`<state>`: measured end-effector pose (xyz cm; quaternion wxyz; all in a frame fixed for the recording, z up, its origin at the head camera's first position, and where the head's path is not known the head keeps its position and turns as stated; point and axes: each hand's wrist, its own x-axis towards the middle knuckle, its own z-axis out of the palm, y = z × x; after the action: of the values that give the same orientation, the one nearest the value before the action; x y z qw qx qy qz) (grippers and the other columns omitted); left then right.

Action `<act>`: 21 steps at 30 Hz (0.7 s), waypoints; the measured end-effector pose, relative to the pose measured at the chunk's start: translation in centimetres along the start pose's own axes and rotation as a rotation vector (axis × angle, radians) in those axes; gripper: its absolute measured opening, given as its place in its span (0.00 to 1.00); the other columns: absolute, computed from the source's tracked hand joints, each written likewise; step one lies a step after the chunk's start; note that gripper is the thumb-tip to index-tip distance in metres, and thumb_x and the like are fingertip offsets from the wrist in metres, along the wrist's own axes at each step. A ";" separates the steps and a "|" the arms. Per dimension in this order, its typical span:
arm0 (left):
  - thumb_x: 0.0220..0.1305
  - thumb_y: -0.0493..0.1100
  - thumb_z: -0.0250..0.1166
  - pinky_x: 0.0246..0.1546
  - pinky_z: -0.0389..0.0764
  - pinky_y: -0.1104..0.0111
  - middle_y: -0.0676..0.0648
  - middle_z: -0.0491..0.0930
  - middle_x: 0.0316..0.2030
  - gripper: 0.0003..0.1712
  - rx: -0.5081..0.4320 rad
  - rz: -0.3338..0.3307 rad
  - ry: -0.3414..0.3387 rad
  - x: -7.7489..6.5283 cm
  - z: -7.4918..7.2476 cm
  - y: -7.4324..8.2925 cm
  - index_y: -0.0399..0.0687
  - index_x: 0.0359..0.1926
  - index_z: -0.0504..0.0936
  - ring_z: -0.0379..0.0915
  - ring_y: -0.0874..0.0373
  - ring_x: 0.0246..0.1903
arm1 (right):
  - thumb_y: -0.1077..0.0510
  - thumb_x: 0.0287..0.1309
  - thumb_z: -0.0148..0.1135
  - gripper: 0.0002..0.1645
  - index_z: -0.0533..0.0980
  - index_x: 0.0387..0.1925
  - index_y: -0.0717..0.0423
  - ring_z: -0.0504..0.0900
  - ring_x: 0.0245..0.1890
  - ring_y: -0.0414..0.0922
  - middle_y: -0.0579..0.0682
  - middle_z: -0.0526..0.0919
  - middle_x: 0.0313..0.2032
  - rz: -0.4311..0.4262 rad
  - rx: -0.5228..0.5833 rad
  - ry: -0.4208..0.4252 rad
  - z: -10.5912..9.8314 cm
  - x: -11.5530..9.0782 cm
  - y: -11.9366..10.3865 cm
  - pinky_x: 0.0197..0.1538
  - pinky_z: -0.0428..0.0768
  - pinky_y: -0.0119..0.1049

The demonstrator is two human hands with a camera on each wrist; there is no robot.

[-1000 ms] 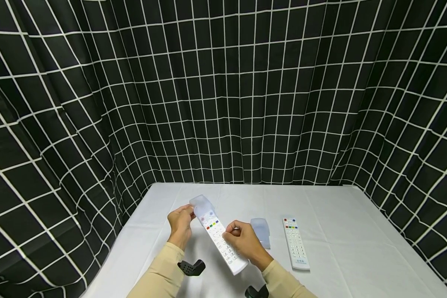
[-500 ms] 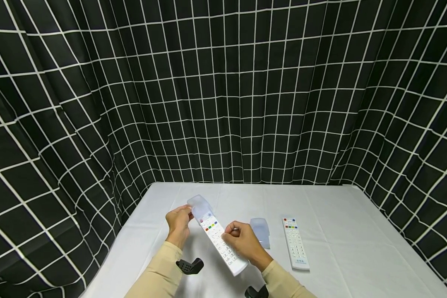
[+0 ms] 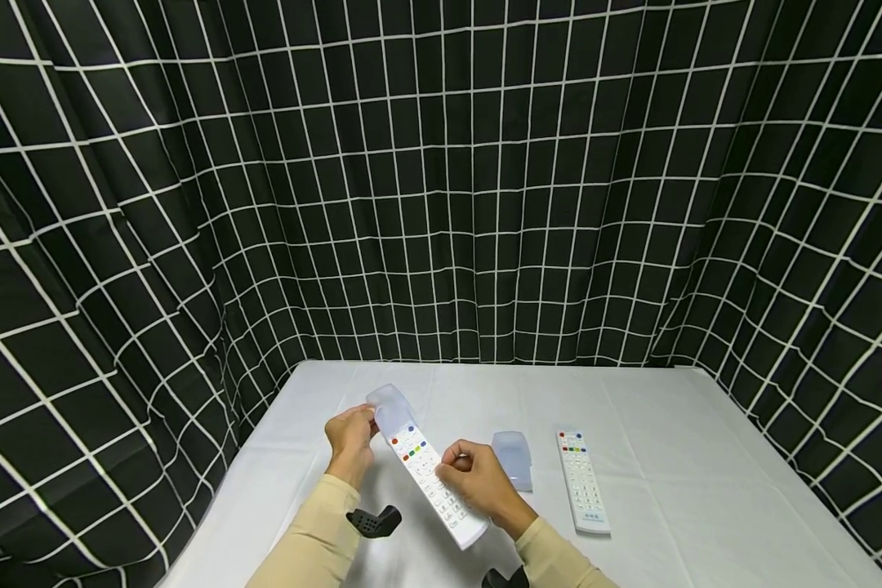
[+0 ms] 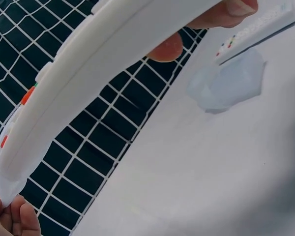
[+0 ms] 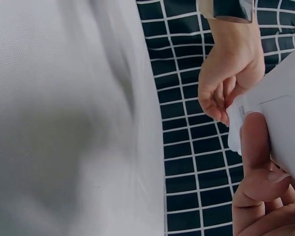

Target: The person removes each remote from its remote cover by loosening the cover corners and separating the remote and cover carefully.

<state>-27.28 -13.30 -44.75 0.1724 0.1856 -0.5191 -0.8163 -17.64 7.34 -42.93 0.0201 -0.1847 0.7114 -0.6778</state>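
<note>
Tilted above the table is a white remote control (image 3: pixel 444 506) with rows of buttons, red and blue ones near its far end. My right hand (image 3: pixel 478 483) grips it around the middle, thumb and index finger at its face and edge. A translucent bluish-white remote cover (image 3: pixel 391 407) extends from the far end, overlapping the remote's tip. My left hand (image 3: pixel 349 437) pinches the cover's left edge. In the left wrist view, the cover (image 4: pixel 12 189) is pulled to a point between the left fingertips (image 4: pixel 27 219). Part of the right hand is hidden behind the remote.
A second translucent cover (image 3: pixel 513 461) lies flat on the white-clothed table (image 3: pixel 676 490), just beyond the right hand. To its right lies another white remote (image 3: pixel 583 482), buttons up. A black curtain with white grid lines (image 3: pixel 470 204) surrounds the table's back and sides.
The cover has slid outward along the remote's far end, baring the red and blue buttons that it earlier veiled. My left hand has shifted slightly left; the right keeps its grip.
</note>
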 end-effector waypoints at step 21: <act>0.57 0.20 0.55 0.27 0.77 0.67 0.40 0.75 0.26 0.07 -0.030 -0.081 -0.081 0.0 -2.5 0.1 0.20 0.37 0.77 0.73 0.55 0.25 | 0.65 0.57 0.65 0.08 0.72 0.33 0.63 0.78 0.23 0.42 0.53 0.82 0.25 0.056 -0.058 0.260 -0.5 2.6 3.9 0.24 0.74 0.30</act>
<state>-26.04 -15.27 -45.67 0.1209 0.1708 -0.5054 -0.8371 -21.10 7.11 -46.11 -0.0589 -0.0758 0.7322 -0.6743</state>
